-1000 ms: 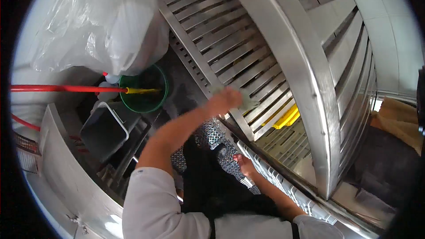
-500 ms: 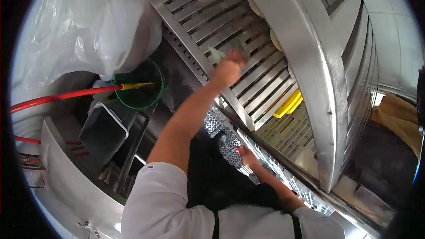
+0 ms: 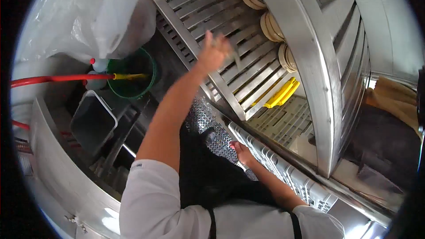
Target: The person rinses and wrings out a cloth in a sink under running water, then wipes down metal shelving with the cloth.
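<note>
My left hand [image 3: 214, 53] is raised over the slatted metal shelf [image 3: 208, 11], smeared by motion. One digit sticks up apart from the others. A thin, pale greenish thing [image 3: 237, 58] shows as a blur just right of the fingers; whether the hand holds it I cannot tell. My right hand [image 3: 241, 153] is low, near the body, beside a white slotted plastic crate [image 3: 270, 161]. Its fingers are curled in, and what they hold, if anything, is hidden. Beyond the left hand, stacks of pale round dishes [image 3: 271, 27] stand along the shelf's right side.
A yellow object [image 3: 282, 94] lies at the shelf's near end. To the left are a green bucket [image 3: 153, 77], a red hose [image 3: 66, 79] with a yellow end, a dark bin [image 3: 91, 121] and a hanging plastic bag [image 3: 88, 22]. A thick metal post [image 3: 312, 62] rises on the right.
My left hand has moved left and slightly up over the shelf, the pale thing now on its right. The view has shifted, showing more of the dish stacks. My right hand stays low.
</note>
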Available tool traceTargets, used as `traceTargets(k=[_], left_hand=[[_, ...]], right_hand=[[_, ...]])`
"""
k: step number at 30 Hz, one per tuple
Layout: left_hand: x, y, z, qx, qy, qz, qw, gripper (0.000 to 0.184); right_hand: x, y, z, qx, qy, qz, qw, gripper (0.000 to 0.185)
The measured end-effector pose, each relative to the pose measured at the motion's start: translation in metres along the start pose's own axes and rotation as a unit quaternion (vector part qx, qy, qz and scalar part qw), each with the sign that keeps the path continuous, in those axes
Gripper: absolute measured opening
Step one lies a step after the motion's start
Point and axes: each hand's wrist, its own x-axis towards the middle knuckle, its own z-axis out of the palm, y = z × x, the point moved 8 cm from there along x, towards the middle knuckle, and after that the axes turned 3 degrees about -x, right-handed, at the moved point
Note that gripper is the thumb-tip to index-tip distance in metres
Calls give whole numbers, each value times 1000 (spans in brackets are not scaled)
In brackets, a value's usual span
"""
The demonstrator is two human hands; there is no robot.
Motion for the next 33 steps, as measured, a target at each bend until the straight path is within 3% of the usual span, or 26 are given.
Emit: traceTargets(k=[2, 5, 7, 10, 11, 12, 13, 16, 18, 21, 22, 23, 24, 26, 29, 31, 32, 33], left_hand=[[27, -43, 18, 17, -40, -67, 997, 37], [50, 3, 37, -57, -97, -151, 982, 41], [57, 81, 48, -48, -109, -64, 991, 43], [34, 199, 64, -209, -94, 31, 973, 42], [16, 223, 52, -165, -177, 60, 969, 41], [-4, 235, 57, -237, -186, 40, 953, 41], [-23, 243, 54, -239, -150, 54, 958, 43], [-90, 236, 22, -274, -209, 86, 935, 49], [-126, 221, 5, -339, -158, 54, 926, 54], [-178, 189, -5, -282, -92, 45, 954, 50], [-193, 164, -13, -227, -182, -4, 957, 47], [-223, 124, -14, -69, -140, -144, 977, 29], [-238, 91, -53, -117, -227, -281, 925, 27], [-313, 26, -13, -177, -36, -444, 877, 26], [-309, 23, -53, -264, 53, -558, 785, 26], [-272, 51, -67, -394, 108, -555, 725, 26], [-247, 65, -55, -389, 117, -475, 780, 28], [-217, 90, -48, -464, 130, -390, 785, 29]], right_hand=[[-21, -6, -12, 5, 6, 8, 1000, 58], [-44, 25, -12, 29, 40, -3, 999, 59], [-52, 46, -13, 25, 32, 1, 999, 59], [-70, 77, -14, -13, 25, 14, 1000, 60], [-71, 88, -16, -34, 25, 9, 999, 61], [-71, 101, -16, -51, 25, 3, 998, 61], [-70, 117, -21, -109, 21, 2, 994, 61], [-73, 133, -36, -80, 28, -16, 996, 63], [-88, 114, -54, -101, 50, -50, 992, 64], [-99, 120, -68, -97, 47, -25, 994, 64], [-104, 126, -73, -124, 44, -19, 991, 63], [-110, 126, -75, -105, 59, -44, 992, 61], [-114, 124, -80, -87, 78, -71, 991, 59], [-118, 139, -83, -49, 91, -58, 993, 64], [-103, 193, -74, -59, 87, -49, 993, 61], [-106, 211, -65, -107, 69, -19, 992, 63], [-113, 213, -63, -107, 74, -19, 991, 64], [-118, 214, -62, -109, 80, -21, 991, 64]])
